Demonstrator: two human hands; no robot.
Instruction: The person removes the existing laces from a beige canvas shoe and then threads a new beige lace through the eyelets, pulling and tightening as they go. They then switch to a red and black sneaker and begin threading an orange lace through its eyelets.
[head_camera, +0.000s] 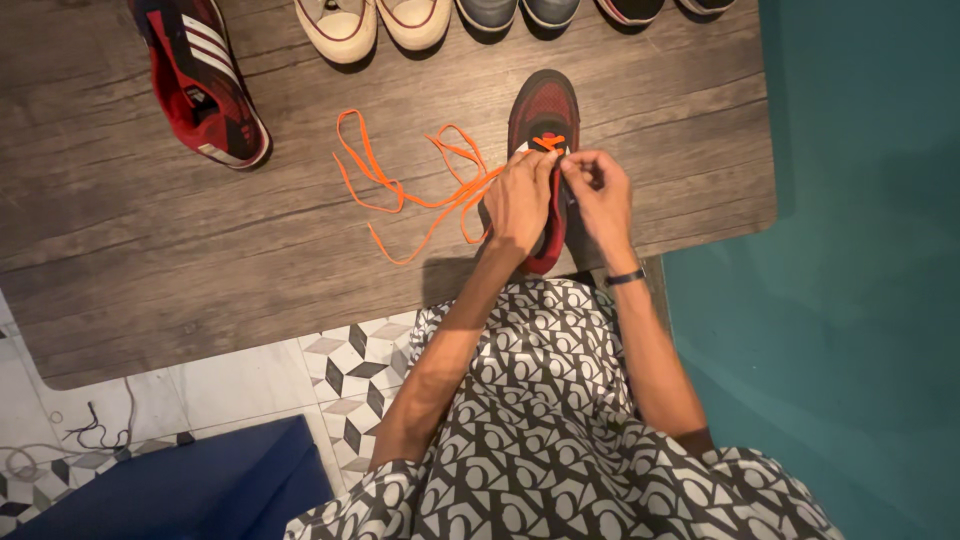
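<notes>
A red and black sneaker (543, 105) stands toe-away near the table's front edge. An orange shoelace (400, 190) crosses its lowest eyelets and trails in loops over the wood to the left. My left hand (520, 200) rests over the shoe's middle and pinches the lace by the eyelets. My right hand (598, 195) sits just beside it on the shoe's right side, fingertips closed on the lace end. A dark band circles my right wrist. The shoe's heel half is hidden under both hands.
A matching red sneaker (200, 75) lies at the far left of the dark wooden table (150, 250). Several other shoes line the far edge, a cream pair (375, 25) among them. A teal wall (860, 250) is at right; tiled floor and a blue cloth (190, 490) lie below left.
</notes>
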